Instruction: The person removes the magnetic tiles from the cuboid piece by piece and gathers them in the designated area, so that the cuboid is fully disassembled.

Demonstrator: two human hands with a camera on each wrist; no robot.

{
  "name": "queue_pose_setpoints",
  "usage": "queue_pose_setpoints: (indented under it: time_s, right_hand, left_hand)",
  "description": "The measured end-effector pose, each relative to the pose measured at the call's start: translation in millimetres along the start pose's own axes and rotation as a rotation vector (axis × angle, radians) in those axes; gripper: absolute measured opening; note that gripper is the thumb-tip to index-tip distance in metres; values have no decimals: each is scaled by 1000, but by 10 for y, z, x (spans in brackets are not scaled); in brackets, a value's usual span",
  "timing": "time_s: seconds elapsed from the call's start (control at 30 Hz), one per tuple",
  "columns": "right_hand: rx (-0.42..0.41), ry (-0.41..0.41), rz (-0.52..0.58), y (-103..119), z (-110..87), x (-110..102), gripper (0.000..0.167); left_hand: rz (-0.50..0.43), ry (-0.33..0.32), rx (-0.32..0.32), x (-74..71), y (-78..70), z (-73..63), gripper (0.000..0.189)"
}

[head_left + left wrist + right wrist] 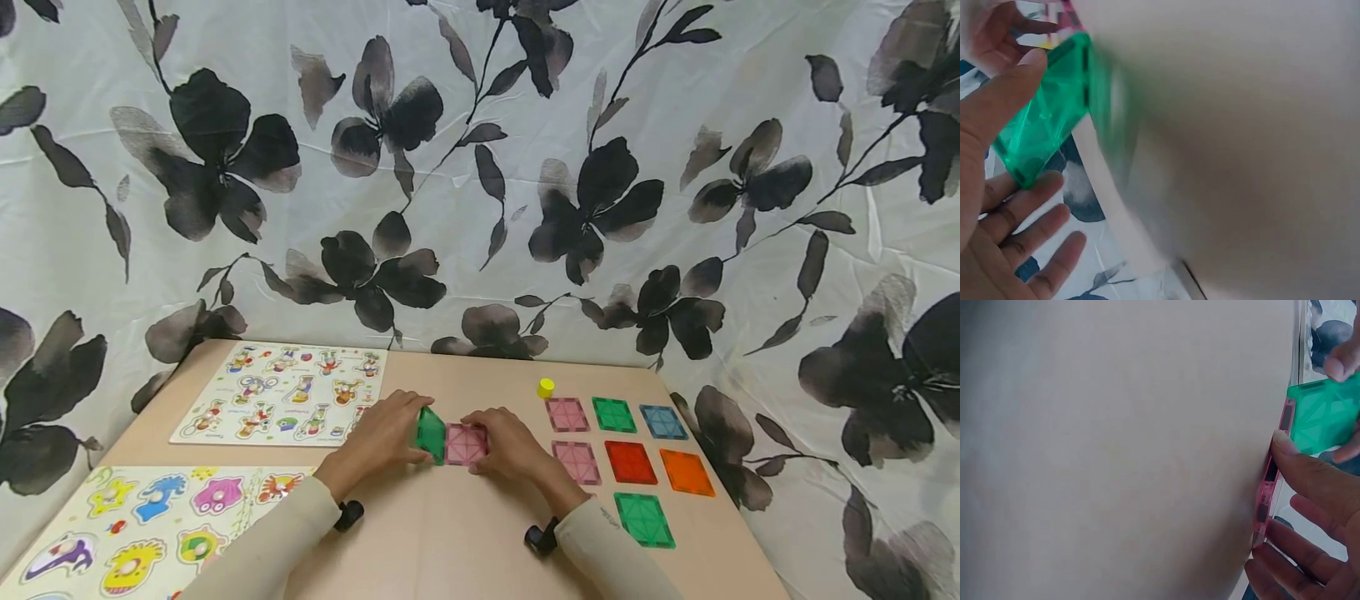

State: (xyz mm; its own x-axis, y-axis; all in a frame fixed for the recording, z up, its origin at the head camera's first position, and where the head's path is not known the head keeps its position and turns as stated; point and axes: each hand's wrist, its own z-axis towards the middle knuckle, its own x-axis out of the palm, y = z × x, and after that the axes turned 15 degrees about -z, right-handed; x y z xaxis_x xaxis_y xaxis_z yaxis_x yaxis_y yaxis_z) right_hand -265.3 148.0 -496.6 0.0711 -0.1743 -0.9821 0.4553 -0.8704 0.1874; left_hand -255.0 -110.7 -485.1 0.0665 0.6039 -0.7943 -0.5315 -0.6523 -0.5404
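Note:
My left hand (382, 437) pinches a green translucent magnetic tile (431, 435) between thumb and fingers. In the left wrist view the green tile (1047, 115) stands raised on edge above the tabletop. Just right of it, a pink magnetic tile (466, 444) is held at its right side by my right hand (517, 450). The right wrist view gives the pink tile (1267, 481) edge-on, low against the table, with the thumb on it. There the green tile (1325, 415) meets its far end at an angle.
Rows of loose tiles lie on the right, among them a red tile (631, 462), an orange tile (687, 472) and a blue tile (663, 422). A small yellow cylinder (545, 387) stands behind them. Two picture boards, one far (217, 408) and one near (161, 575), occupy the left.

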Motion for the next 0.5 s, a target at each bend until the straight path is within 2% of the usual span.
queue_pose_setpoints:
  time_s: [0.07, 0.17, 0.33, 0.5]
  right_hand:
    - [3, -1, -7, 4, -3, -3, 74]
    - [5, -4, -19, 16, -21, -19, 74]
    - [-30, -30, -75, 23, -70, -77, 74]
    - [-32, -45, -88, -11, -186, -160, 76]
  left_hand:
    - [97, -9, 18, -1, 30, -3, 85]
    - [158, -15, 27, 17, 77, -18, 80]
    - [160, -15, 28, 58, 122, -51, 79]
    - [193, -31, 108, 80, 76, -80, 78]
